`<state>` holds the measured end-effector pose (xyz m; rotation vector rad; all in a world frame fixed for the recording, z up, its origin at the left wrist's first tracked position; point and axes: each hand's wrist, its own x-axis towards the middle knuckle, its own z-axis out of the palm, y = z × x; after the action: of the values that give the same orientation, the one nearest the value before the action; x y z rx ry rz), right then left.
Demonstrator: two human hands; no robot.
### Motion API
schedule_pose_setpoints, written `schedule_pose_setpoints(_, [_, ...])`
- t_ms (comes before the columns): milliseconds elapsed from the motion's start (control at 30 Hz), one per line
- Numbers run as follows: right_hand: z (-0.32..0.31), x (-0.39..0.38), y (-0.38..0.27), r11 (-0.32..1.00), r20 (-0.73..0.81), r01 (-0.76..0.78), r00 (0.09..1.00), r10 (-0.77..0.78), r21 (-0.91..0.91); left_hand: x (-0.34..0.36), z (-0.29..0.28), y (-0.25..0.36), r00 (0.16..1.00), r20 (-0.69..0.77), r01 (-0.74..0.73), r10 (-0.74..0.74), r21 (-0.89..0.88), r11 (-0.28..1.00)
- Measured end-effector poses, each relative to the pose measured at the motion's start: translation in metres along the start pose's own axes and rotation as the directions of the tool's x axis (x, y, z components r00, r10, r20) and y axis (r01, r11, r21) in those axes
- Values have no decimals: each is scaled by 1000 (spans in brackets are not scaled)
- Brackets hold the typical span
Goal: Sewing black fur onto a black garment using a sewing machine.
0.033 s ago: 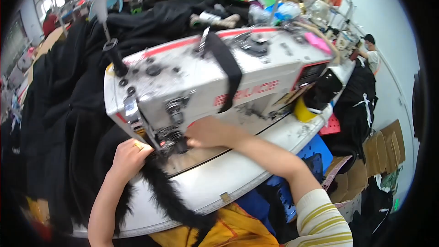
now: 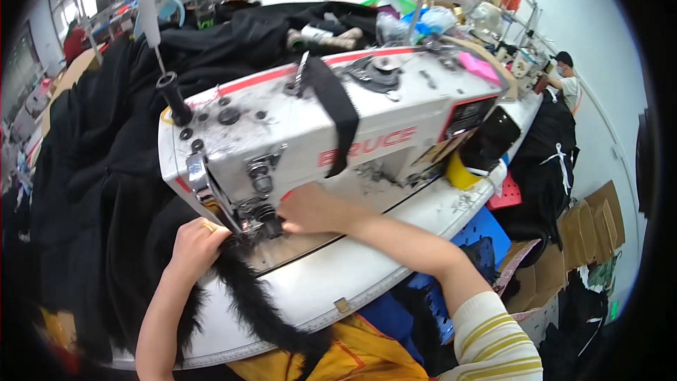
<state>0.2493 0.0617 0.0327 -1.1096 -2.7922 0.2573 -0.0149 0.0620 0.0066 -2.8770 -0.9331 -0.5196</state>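
Note:
A white sewing machine with a red stripe stands in front of me, a black strap draped over its arm. My left hand is closed, pinching black furry fabric just left of the needle area. From there the fabric hangs over the table's near edge toward my lap. Under the machine's arm, my right hand reaches in beside the presser foot assembly. Its fingers look curled, but the tips are hidden behind the machine's head, so what they hold does not show.
Heavy black cloth covers the left side and back of the table. Thread cones and plastic bags lie behind the machine. Cardboard boxes and a blue perforated tray are at right. Other people work farther off.
The view has shifted slightly and become sharper. Both hands keep about the same places by the needle area.

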Motion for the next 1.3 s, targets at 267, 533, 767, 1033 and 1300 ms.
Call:
schedule_pose_setpoints(267, [31, -30, -7, 883, -302, 325, 851, -429, -340, -15, -26, 84, 997, -43, 66, -62, 107, 992])
schedule_pose_setpoints(533, [49, -23, 3, 957, -241, 226, 933, -266, -180, -20, -6, 71, 969, -167, 183, -179, 4, 983])
schedule_pose_setpoints(767, [31, -22, 20, 903, -246, 92, 946, -211, -420, -18, -7, 52, 979, -197, 84, -55, 143, 986])
schedule_pose_setpoints(1033, [18, -31, 22, 954, -382, -43, 921, -77, -297, 1, 9, 25, 968, -243, -50, 61, 54, 997])
schedule_pose_setpoints(1300, [18, -26, 18, 892, -351, -30, 925, -147, -452, 2, 6, 20, 987, -148, -46, 61, 106, 993])
